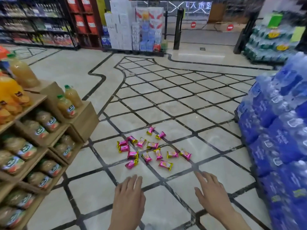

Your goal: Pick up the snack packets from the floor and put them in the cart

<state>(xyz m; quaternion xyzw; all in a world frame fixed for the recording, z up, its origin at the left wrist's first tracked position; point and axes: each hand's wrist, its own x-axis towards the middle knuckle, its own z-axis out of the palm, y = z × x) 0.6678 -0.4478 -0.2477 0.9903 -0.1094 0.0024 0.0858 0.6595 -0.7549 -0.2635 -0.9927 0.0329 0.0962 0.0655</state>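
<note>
Both hands are empty. The left hand (pixel 128 195) and the right hand (pixel 211 191) reach out at the bottom of the frame, palms down, fingers straight and loosely spread, gripping nothing and, as far as I can see, touching nothing.

Just above them, in the lower middle, the snack packets (pixel 152 145) lie scattered on the tiled floor (pixel 166 105). They form a loose cluster of pink and gold wrappers, a few touching and most slightly apart. The nearest packet (pixel 132 164) sits just beyond the left hand's fingertips.

They look light: small glossy film pillows, probably crinkly, with something soft or crumbly inside. On polished tile I'd expect them to skid if nudged sideways. A pinch on a crimped gold end or across the narrow middle should hold one, or several could be raked together and scooped. A hard squeeze might crush what's inside.

At the left stands a wooden rack (pixel 84 123) of juice bottles (pixel 66 108), and at the right are stacked packs of bottled water (pixel 274 130). No cart is in view.
</note>
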